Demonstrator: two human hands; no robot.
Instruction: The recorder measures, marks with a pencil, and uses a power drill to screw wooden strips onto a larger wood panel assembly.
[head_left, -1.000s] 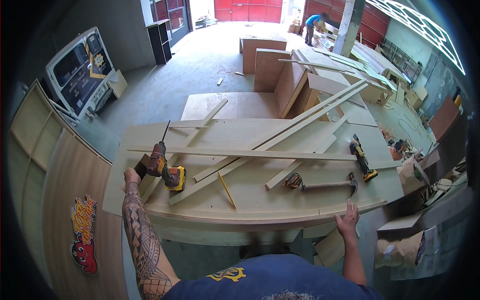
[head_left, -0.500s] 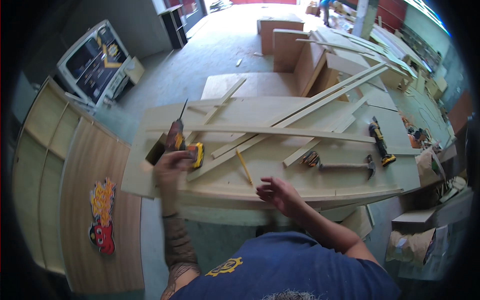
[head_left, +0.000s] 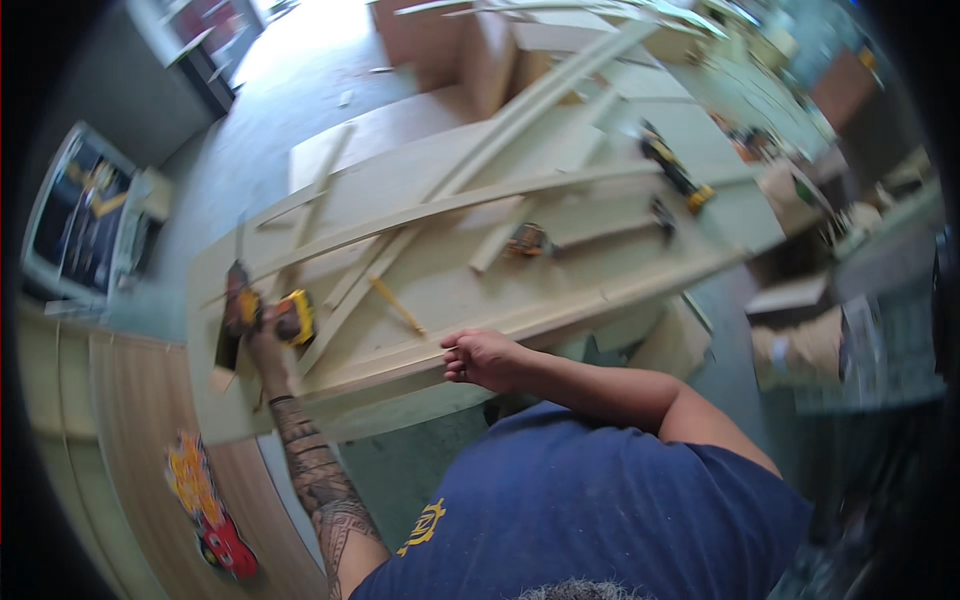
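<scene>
My left hand (head_left: 266, 350) is closed around the grip of a cordless drill (head_left: 240, 298) with a long bit and a yellow-black battery. The drill is at the left end of a plywood-topped bench (head_left: 375, 365). My right hand (head_left: 484, 360) hovers by the bench's front edge with its fingers curled in, and nothing shows in it. Between the hands lies a yellow pencil (head_left: 398, 306). Pale wooden strips (head_left: 430, 212) cross one another over the board. Farther right are a black-yellow tool (head_left: 526, 240), a blurred hammer (head_left: 610, 231) and a slim yellow-black power tool (head_left: 676, 168).
Wooden box panels (head_left: 440, 45) stand beyond the bench. At the left, a wood-grain panel (head_left: 140, 400) carries a colourful cut-out sign (head_left: 205, 500). A framed dark panel (head_left: 85, 215) is farther back. Brown paper (head_left: 800, 350) lies at the right.
The view has swung, shifting the bench left and tilting it. My left hand stays at the drill's grip. My right hand's spread fingers have curled in.
</scene>
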